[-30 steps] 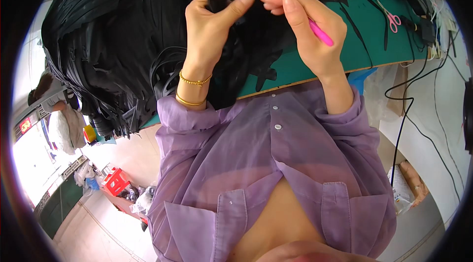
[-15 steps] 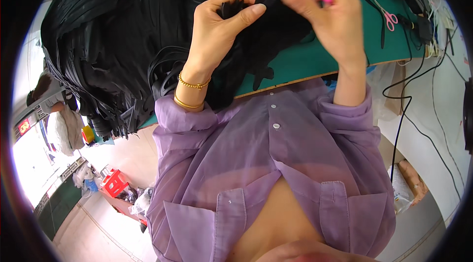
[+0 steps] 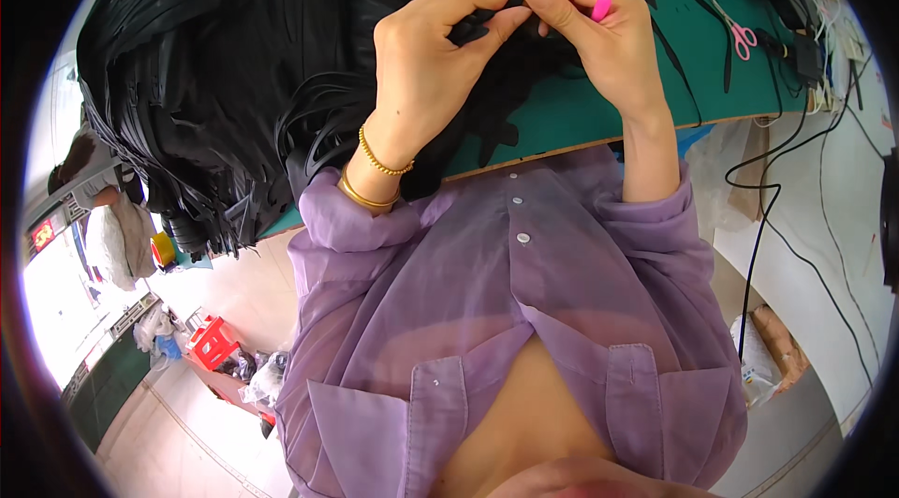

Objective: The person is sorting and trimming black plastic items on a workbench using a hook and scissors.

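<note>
My left hand [image 3: 435, 58], with gold bracelets at the wrist, is closed with thumb and fingers pinching a black strip [image 3: 468, 30] of fabric-like material. Close beside it, my right hand [image 3: 607, 49] is closed too. A small tool with a pink handle [image 3: 601, 7] sticks up between its fingers, its working end hidden. The fingertips of both hands almost meet at the black material, and I cannot tell whether the right ones grip it as well. Under and behind the hands lies a large heap of black strips [image 3: 215, 58].
The green tabletop [image 3: 581, 114] has a wooden front edge. Pink scissors [image 3: 740, 35] lie at the right, near loose black strips and cables [image 3: 777, 184] that hang down. A yellow tape roll [image 3: 163, 250] is at the left, and a red crate [image 3: 213, 342] stands on the floor. Another person [image 3: 84, 166] is at far left.
My right hand has come down and left, so its fingertips now meet those of my left hand. The pink handle shows longer. My left hand has shifted slightly right.
</note>
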`<state>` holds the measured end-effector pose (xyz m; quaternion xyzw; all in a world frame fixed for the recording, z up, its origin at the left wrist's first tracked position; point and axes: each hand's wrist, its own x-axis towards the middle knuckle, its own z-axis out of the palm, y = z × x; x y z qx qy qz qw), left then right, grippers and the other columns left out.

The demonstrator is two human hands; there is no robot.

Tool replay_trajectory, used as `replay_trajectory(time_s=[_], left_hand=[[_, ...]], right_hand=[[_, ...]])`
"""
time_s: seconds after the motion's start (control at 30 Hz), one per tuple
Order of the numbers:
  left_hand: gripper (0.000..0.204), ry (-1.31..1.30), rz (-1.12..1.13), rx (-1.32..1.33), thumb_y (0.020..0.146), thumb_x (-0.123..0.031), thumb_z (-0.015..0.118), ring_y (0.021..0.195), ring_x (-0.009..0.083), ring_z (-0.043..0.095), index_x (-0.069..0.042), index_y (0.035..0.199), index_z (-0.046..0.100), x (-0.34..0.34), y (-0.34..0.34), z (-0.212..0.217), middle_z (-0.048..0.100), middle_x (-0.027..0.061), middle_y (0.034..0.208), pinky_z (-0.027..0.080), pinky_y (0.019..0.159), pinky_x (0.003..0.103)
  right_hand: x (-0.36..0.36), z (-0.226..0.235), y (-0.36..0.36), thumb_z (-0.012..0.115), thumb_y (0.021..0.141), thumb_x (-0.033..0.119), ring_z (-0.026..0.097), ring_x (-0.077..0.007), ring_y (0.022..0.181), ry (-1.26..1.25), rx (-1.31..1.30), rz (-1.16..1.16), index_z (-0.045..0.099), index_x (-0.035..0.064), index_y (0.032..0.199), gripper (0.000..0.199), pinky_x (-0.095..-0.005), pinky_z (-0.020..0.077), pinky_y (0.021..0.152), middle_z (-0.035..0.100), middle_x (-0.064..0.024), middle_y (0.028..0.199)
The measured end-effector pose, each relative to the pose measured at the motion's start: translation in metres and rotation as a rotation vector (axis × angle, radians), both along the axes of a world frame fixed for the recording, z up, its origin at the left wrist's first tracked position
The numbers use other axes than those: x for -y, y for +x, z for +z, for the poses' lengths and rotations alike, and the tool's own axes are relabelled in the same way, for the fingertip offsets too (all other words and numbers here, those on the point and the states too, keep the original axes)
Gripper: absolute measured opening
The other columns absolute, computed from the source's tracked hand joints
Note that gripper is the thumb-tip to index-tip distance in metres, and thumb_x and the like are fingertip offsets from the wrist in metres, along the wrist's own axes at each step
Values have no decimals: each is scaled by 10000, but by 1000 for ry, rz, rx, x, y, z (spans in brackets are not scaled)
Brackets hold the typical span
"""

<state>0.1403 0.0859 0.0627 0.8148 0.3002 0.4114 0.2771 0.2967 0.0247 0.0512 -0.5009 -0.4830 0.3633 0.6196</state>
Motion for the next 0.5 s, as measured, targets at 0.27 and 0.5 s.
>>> replay_trajectory(time_s=[0.27,0.5], left_hand=[[229,-491,216,579,956,-157,544,525,53,394,45,900,638,-9,-46,25,621,27,706,352,500,210],[52,-578,640,1018,929,-9,479,582,105,407,-8,912,527,-50,-379,59,498,47,734,356,534,226]], right_hand=[[-5,-5,11,652,886,254,347,-7,539,-146,161,-452,692,4,834,259,-193,245,487,423,78,580],[-15,-50,75,678,854,316,454,-84,813,-211,8,-509,721,43,924,286,-277,337,689,562,33,817]])
